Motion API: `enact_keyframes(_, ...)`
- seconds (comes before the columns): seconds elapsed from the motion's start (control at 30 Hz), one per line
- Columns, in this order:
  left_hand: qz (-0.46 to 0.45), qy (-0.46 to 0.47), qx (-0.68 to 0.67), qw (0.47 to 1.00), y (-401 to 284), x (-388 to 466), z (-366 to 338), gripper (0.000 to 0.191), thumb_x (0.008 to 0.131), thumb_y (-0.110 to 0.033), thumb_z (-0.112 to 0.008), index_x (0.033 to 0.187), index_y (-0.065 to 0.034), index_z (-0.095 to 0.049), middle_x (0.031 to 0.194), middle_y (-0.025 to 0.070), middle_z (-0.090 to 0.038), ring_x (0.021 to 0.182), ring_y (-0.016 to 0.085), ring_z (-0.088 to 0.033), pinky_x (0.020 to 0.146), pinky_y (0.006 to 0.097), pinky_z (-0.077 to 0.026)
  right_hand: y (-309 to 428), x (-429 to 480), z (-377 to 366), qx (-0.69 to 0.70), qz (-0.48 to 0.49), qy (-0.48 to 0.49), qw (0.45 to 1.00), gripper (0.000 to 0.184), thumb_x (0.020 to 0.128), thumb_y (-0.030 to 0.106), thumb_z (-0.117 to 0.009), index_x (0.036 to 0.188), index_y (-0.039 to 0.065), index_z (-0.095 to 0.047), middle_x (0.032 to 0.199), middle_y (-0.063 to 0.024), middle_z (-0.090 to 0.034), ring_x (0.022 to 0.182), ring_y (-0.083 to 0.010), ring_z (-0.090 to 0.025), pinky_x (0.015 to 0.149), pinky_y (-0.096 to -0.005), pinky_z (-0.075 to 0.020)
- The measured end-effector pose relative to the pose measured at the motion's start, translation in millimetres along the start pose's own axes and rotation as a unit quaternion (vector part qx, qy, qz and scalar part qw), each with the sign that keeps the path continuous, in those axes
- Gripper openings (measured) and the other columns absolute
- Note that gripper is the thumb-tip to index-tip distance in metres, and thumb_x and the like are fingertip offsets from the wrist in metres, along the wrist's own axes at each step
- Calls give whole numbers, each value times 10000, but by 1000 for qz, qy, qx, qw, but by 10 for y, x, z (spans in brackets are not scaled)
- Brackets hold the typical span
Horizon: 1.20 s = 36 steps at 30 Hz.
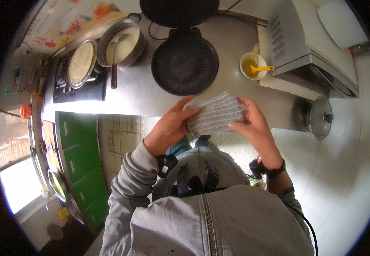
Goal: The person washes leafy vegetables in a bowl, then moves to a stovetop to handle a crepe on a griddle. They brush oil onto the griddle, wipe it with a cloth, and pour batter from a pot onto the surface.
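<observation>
Between my hands is a folded grey cloth (216, 114) with pale stripes, held up in front of the counter's edge. My left hand (171, 124) grips its left end, thumb on top. At the right end, my right hand (258, 125) pinches the cloth between thumb and fingers. Just beyond it lies the round black plate of an electric griddle (185, 65), its lid (180, 11) raised. To the right a white bowl (254, 59) contains yellowish liquid and a brush with an orange handle (265, 68).
A deep pot (137, 52) of pale batter holds a ladle (114, 72). Left of it, a flatbread (81, 62) rests on a round metal pan over a black cooktop (97, 89). A microwave oven (313, 70) and a glass lid (321, 118) are at right. Green drawers (79, 153) stand lower left.
</observation>
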<state>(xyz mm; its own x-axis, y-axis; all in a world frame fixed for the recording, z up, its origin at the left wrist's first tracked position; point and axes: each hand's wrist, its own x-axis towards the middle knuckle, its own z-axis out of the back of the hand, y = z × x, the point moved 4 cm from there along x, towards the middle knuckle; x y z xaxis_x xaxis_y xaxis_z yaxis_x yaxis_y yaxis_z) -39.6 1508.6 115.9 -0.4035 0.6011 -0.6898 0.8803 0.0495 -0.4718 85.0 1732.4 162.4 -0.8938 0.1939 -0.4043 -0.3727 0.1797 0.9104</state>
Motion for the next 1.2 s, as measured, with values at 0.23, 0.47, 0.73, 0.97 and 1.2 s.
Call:
enact_keyframes(0.23,-2,54,91,994,-35,58,356,531,1163,-168,-586,1644,16,-455,1472,227,-656,1305,289,-696,1079,398,-606,255,155,-298,-324,131,63,935,427,950,87,-825,1356,34,-705,1163,-138,-745,1012,-286,-745,901,-401,-589)
enact_keyframes(0.47,-324,88,607,721,-431,-105,255,805,972,-637,-780,1364,64,-729,1440,266,-662,1249,378,-701,1034,432,-569,435,670,-554,-415,97,15,904,295,984,258,-842,1056,-22,-781,984,-166,-710,856,-369,-687,767,-430,-543)
enact_keyframes(0.73,-144,167,332,917,-663,124,403,515,982,-213,-791,1429,11,-668,1050,223,-784,891,295,-752,841,407,-596,536,1202,-695,-310,-55,-11,949,399,1082,362,-765,1022,-32,-760,913,-83,-732,857,-96,-665,726,-326,-521)
enact_keyframes(0.97,-352,21,650,673,-758,79,475,494,975,-99,-689,1461,-21,-638,1278,212,-762,920,425,-789,736,477,-635,245,756,-927,-128,-203,-134,961,634,1148,490,-602,1557,7,-560,1278,-112,-718,1072,-190,-739,901,-371,-648)
enact_keyframes(1.2,-470,107,617,622,-693,79,334,603,952,-207,-794,1505,-49,-613,1391,239,-692,1063,406,-765,921,485,-627,-51,1118,-850,-1,-107,-213,971,399,1130,335,-683,1350,2,-687,1208,-56,-759,1065,-147,-723,874,-335,-613)
